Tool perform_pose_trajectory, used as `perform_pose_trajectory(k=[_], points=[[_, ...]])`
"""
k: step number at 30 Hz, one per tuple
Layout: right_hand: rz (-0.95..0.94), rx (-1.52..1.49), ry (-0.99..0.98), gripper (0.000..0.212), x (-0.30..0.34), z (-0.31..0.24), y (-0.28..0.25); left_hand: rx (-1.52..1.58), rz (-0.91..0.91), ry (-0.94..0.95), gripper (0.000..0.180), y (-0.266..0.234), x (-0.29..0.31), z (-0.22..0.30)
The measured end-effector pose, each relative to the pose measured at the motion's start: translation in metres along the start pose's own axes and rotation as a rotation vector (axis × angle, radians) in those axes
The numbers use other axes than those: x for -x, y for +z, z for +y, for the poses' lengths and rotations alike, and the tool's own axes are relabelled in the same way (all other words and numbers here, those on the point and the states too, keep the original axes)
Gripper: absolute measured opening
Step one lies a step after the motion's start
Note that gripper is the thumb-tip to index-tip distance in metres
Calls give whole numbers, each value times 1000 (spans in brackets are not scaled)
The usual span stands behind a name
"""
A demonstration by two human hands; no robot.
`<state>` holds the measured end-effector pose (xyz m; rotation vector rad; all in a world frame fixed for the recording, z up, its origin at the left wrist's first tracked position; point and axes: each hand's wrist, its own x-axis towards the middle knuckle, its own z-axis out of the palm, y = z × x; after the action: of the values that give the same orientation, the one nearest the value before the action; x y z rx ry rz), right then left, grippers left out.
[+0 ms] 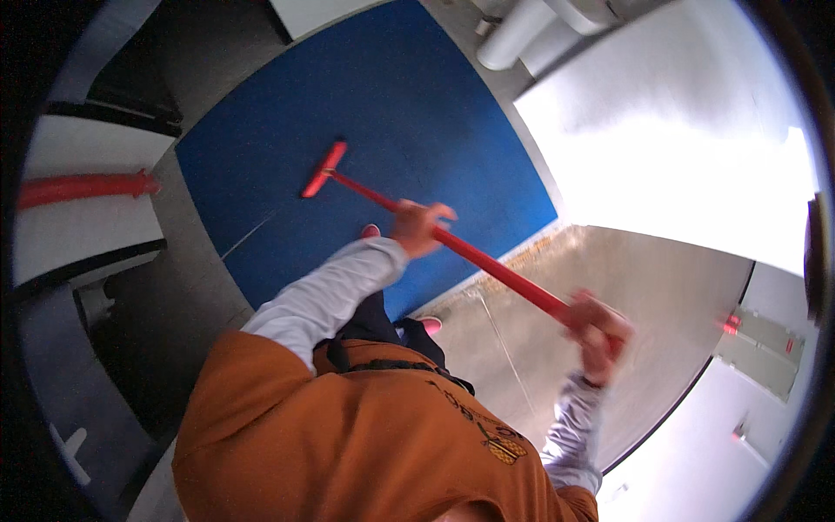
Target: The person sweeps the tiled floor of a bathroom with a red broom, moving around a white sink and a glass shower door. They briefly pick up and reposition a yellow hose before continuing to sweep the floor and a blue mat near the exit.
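Observation:
A red push broom [497,271] slants across the view, its long handle running from lower right to upper left. Its narrow red head [324,170] rests on a blue mat [365,78]; whether bristles or a blade sit under it I cannot tell. My left hand [417,228] is wrapped round the middle of the handle, with a finger sticking out a little. Near the handle's upper end, my right hand [598,335] is closed round it and slightly blurred. Both forearms show light grey sleeves.
My pink shoes [429,325] stand near the mat's close edge. Bare concrete floor [487,348] borders it. To the right rises a bright white panel [670,130]. On the left, a red pipe [87,188] comes out beside white surfaces. A white pipe-like fixture [517,35] stands at the top.

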<state>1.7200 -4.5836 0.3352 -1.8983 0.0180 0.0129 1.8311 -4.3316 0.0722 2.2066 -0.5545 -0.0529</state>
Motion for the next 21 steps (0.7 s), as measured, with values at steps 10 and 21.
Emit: perform_pose_trajectory(k=[10, 21], points=[[-519, -442, 10, 16, -210, 38, 349, -241, -358, -646, 20, -263, 25, -325], [-221, 286, -399, 41, -234, -163, 172, 295, -321, 125, 16, -144, -144, -84]])
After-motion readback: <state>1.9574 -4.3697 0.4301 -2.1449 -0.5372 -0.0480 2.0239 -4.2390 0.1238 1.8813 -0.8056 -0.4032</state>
